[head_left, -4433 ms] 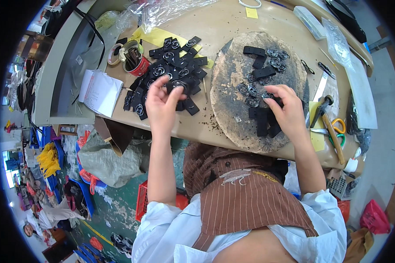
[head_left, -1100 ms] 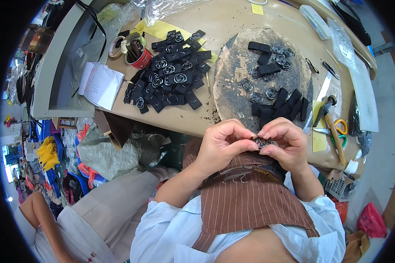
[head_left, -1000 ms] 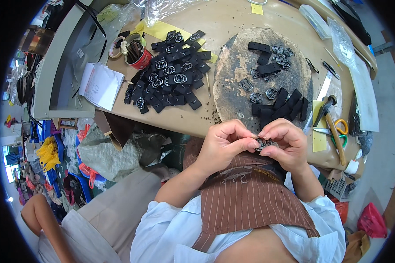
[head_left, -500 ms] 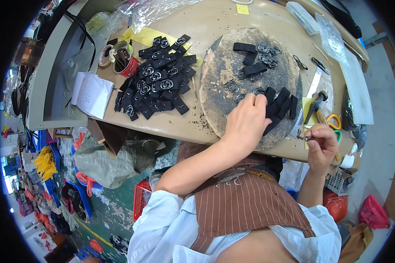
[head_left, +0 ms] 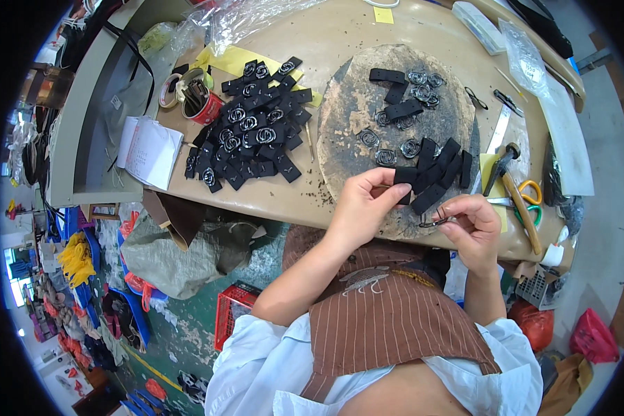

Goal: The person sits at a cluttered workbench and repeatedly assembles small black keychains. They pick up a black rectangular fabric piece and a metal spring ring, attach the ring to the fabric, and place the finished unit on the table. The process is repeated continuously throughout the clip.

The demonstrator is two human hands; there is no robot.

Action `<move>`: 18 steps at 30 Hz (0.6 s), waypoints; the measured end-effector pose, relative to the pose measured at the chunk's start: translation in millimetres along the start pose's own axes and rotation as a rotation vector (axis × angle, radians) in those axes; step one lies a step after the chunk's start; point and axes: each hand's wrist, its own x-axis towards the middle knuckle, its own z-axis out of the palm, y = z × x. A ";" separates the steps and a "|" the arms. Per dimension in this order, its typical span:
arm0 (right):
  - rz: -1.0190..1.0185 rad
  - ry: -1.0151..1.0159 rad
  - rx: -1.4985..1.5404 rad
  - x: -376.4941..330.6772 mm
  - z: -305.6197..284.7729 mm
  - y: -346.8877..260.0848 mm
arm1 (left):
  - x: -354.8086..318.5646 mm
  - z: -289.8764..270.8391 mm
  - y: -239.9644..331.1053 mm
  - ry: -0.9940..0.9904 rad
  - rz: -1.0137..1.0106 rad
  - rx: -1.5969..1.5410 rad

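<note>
My left hand (head_left: pixel 365 206) pinches a short black strap (head_left: pixel 405 176) between thumb and fingers, over the near part of the round worn board (head_left: pixel 340 132). Just to its right, my right hand (head_left: pixel 474 227) is closed on a small dark metal buckle (head_left: pixel 433 222), partly hidden by the fingers. Several loose black straps (head_left: pixel 437 173) lie in a cluster beyond both hands. Shiny coiled metal buckles (head_left: pixel 386 158) rest singly and in small groups on the board, with a few more straps (head_left: pixel 403 109) among them.
Left of the board is a heap of black straps with buckles (head_left: pixel 249 132). Near it are a red tin (head_left: pixel 204 109), a tape roll (head_left: pixel 168 90) and a notebook (head_left: pixel 145 152). A hammer (head_left: pixel 520 197), scissors (head_left: pixel 532 192) and a white bottle (head_left: pixel 553 255) lie at the right.
My left hand has drawn back from the strap cluster toward me, now with one strap in it. My right hand has come leftward with the metal buckle, close to the left hand.
</note>
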 end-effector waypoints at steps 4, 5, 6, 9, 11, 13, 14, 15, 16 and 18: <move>-0.133 -0.103 -0.091 13.2 7.5 -1.0 | -19.2 5.0 30.6 -0.058 -0.056 -0.238; -0.159 -0.114 -0.141 15.4 10.0 -0.8 | -23.4 6.4 35.6 -0.046 -0.054 -0.251; -0.157 -0.084 -0.156 16.9 13.0 -1.7 | -26.5 3.9 37.9 -0.064 -0.089 -0.194; -0.147 -0.080 -0.139 17.2 15.9 -3.1 | -35.0 2.2 43.2 -0.043 -0.111 -0.296; -0.147 -0.084 -0.148 17.8 17.5 -5.1 | -37.7 0.5 41.0 -0.053 -0.090 -0.282; -0.145 -0.090 -0.164 17.9 18.2 -5.9 | -40.0 1.0 39.3 -0.048 -0.057 -0.267; -0.143 -0.093 -0.175 18.0 18.2 -6.1 | -41.1 2.5 38.6 -0.039 -0.034 -0.259; -0.141 -0.097 -0.185 18.1 18.4 -6.4 | -42.3 3.4 38.0 -0.029 -0.012 -0.251; -0.141 -0.103 -0.194 18.3 18.8 -6.6 | -43.7 2.5 37.7 -0.043 -0.012 -0.193; -0.141 -0.114 -0.212 19.2 20.4 -7.4 | -46.7 0.1 36.8 -0.070 -0.011 -0.078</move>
